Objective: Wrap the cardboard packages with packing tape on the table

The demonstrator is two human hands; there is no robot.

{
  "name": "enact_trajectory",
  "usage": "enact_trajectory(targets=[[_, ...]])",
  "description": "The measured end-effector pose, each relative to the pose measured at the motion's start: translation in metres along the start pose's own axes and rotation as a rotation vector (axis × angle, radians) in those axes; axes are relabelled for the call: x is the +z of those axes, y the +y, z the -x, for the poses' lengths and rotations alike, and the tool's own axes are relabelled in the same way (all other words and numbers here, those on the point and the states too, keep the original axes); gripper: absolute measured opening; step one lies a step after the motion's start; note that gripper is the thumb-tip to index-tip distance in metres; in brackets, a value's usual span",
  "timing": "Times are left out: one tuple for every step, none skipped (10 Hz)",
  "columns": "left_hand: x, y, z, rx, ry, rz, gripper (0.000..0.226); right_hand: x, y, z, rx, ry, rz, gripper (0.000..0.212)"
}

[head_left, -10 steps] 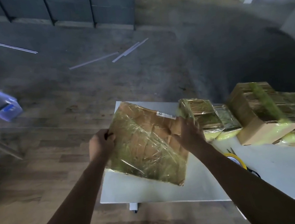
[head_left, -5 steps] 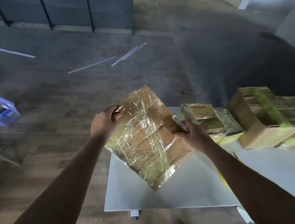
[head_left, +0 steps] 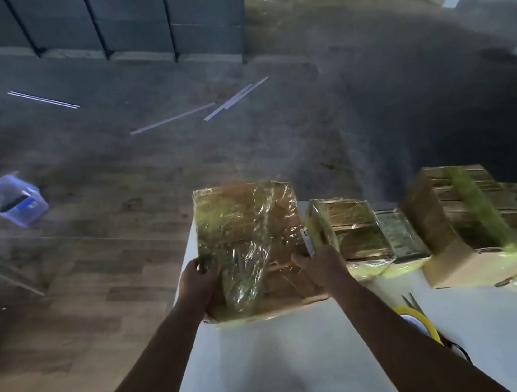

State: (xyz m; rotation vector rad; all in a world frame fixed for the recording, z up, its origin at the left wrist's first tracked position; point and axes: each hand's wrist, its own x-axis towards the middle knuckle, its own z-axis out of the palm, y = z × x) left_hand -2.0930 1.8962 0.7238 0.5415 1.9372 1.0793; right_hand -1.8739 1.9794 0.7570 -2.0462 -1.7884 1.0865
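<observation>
Two bare arms are reaching forward side by side from the near edge, elbows nearly straight, wrists level. The left hand (head_left: 200,279) is gripping the near left side of the wrapped cardboard package (head_left: 248,229), with its fingers curled round the edge. The right hand (head_left: 319,266) is clasping the opposite side, with its thumb lying on top and its fingers folded round the edge beside a small white label.

That package is sitting over the far left corner of the white table (head_left: 286,355); whether it is resting fully there is unclear. It is flat and rectangular, brown board under crinkled, glossy, yellow-green film.

Just right of it, a smaller wrapped bundle (head_left: 349,230) and a thin flat packet (head_left: 400,237) are lying side by side. Farther right, a bulky taped box (head_left: 455,220) is showing a bare cardboard flap. A yellow tape roll (head_left: 419,319) is peeking out from behind the right forearm.
</observation>
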Motion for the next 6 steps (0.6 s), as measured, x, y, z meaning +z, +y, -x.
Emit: enact_trajectory(targets=[[0.002,0.017,-0.014,0.045,0.068,-0.072,0.046,0.011,0.0,-0.012,0.027,-0.031,-0.099,0.032],[0.008,0.013,-0.032,0.078,0.048,-0.188,0.04,0.021,0.004,-0.024,0.012,-0.122,-0.073,0.03],[0.01,0.0,-0.042,0.033,-0.054,-0.318,0.047,0.025,0.007,-0.026,0.024,-0.204,-0.038,0.014],[0.011,-0.006,-0.048,0.012,-0.074,-0.318,0.046,0.027,0.011,-0.029,-0.028,-0.22,0.035,0.052],[0.011,-0.005,-0.049,0.065,-0.054,-0.334,0.033,0.024,0.007,-0.021,-0.098,-0.146,0.13,0.054],[0.01,0.007,-0.05,0.153,-0.011,-0.371,0.032,0.018,-0.008,-0.018,-0.152,-0.025,0.063,0.056]])
